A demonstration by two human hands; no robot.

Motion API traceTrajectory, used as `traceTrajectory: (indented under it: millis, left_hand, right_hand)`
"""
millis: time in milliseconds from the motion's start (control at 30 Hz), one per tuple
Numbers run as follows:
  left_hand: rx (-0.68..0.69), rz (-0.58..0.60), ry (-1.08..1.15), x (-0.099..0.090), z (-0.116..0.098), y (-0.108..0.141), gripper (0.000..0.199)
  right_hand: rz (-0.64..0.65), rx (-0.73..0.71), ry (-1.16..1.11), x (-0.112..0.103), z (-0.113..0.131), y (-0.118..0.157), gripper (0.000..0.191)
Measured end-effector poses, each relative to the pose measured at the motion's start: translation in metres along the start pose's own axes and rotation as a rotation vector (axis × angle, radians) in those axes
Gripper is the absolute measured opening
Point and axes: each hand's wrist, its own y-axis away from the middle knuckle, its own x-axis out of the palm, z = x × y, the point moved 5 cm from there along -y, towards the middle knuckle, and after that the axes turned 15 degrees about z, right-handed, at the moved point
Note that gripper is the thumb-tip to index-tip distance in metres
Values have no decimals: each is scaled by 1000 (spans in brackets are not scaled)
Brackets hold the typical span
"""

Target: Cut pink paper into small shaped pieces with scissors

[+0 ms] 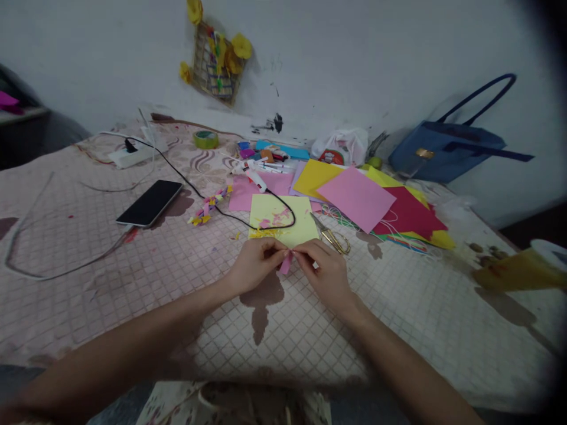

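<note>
Between my fingertips is a small pink paper strip (286, 263), its lower end hanging free. My left hand (257, 263) pinches it from the left, and my right hand (325, 271) pinches its upper end from the right. Just beyond the hands lies a pale yellow paper sheet (296, 209) with pink and yellow scraps on it. Gold-handled scissors (335, 237) rest beside its right edge. A white glue gun (253, 174) lies behind the sheet, its black cord looping across it. Left of the sheet is a cluster of small folded paper pieces (208, 208).
A phone (150, 203) on a charging cable lies left, near a power strip (133, 154). Pink paper (357, 198), red paper (410, 215) and strings lie right. Green tape (206, 139) and a blue bag (447, 150) stand at the back. A yellow cup (518, 271) is far right.
</note>
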Motion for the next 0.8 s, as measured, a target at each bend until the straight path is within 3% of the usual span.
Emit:
traceTrajectory:
  millis: [333,533,800]
  left_hand:
    - [11,61,12,4,-4,1,19]
    - [37,161,241,11,-3,-1,18]
    - [81,153,264,11,-9,1,16]
  right_hand:
    - [130,142,-283,3,-10,-4,11]
    - [182,250,-723,15,-25,-3,18]
    - [350,380,-1326,35,-28,1,22]
